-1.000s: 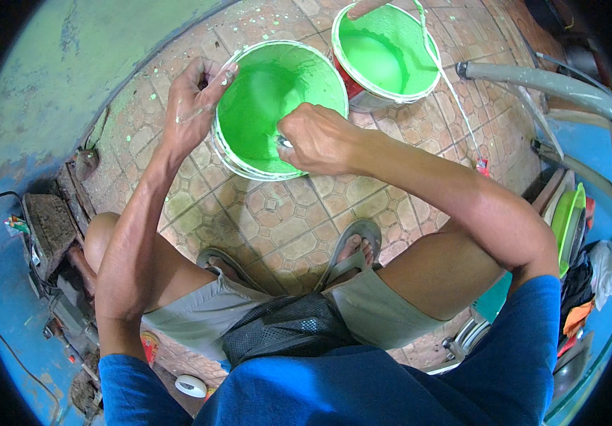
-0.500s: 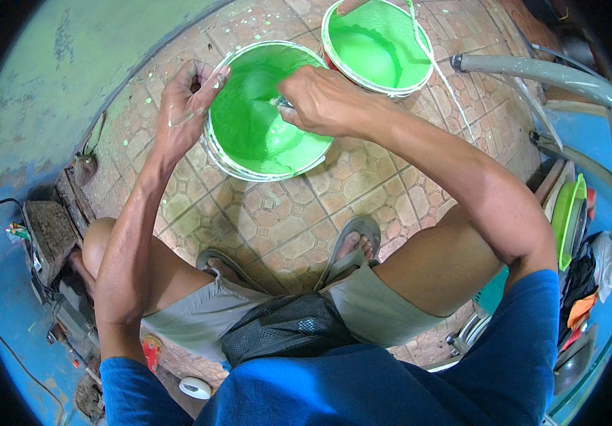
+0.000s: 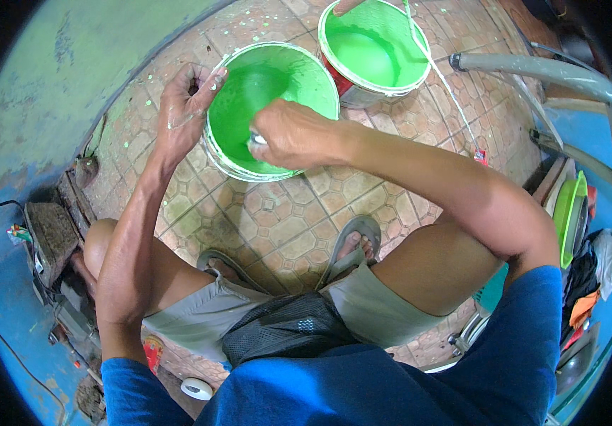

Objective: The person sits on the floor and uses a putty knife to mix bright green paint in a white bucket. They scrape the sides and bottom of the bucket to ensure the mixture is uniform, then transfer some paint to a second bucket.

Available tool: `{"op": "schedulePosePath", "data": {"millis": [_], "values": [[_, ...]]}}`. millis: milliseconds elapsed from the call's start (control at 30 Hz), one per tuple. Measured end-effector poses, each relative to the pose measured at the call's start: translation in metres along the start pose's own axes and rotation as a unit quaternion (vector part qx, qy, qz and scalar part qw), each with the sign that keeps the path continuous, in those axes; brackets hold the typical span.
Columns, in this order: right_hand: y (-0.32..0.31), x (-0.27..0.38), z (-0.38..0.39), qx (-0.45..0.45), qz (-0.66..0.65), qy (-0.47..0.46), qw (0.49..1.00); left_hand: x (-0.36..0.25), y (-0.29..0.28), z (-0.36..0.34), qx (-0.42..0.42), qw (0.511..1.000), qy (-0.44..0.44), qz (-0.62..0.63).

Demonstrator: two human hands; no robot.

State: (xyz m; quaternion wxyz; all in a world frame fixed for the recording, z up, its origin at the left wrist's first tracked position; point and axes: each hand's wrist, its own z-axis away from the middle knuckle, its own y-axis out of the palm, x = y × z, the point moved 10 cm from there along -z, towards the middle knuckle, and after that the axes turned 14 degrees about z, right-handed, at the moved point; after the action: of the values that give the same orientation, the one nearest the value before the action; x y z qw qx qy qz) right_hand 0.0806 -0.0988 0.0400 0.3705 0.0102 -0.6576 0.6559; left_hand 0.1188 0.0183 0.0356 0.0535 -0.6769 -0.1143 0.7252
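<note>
A white bucket (image 3: 272, 47) holding bright green paint (image 3: 238, 106) stands on the tiled floor in front of me. My left hand (image 3: 187, 110), smeared with pale paint, is closed at the bucket's left rim, its thumb on top. Over the near right part of the bucket, my right hand (image 3: 295, 135) is closed round a slim tool; only a short whitish-grey end shows at the fist, and the rest is hidden. Close behind to the right is a second bucket (image 3: 348, 92), red and white outside, with more green paint and a wooden-looking handle across its rim.
A pale paint-streaked strip (image 3: 448, 85) hangs over the second bucket's side to the floor. Grey metal tubing (image 3: 533, 67) juts in at the right. A green-painted wall (image 3: 93, 71) borders the left. Clutter, including a lime-green basin (image 3: 571, 220), lies along both sides.
My right hand has moved left and nearer to me over the bucket, still closed. My left hand stays at the rim. Both buckets have shifted very slightly in view.
</note>
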Motion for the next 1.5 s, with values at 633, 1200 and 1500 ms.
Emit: {"op": "schedulePosePath", "data": {"millis": [633,1200,1500], "values": [[-0.003,-0.007,0.01,0.014,0.061,0.017,0.998,0.001,0.0,0.0,0.008,1.0,0.008,0.017],[-0.046,-0.056,-0.003,-0.081,0.093,0.056,0.991,0.004,0.002,-0.003,0.034,0.999,0.016,0.0],[-0.059,-0.056,0.007,-0.112,0.151,0.058,0.98,0.004,0.004,-0.003,0.033,0.999,0.012,-0.005]]}}
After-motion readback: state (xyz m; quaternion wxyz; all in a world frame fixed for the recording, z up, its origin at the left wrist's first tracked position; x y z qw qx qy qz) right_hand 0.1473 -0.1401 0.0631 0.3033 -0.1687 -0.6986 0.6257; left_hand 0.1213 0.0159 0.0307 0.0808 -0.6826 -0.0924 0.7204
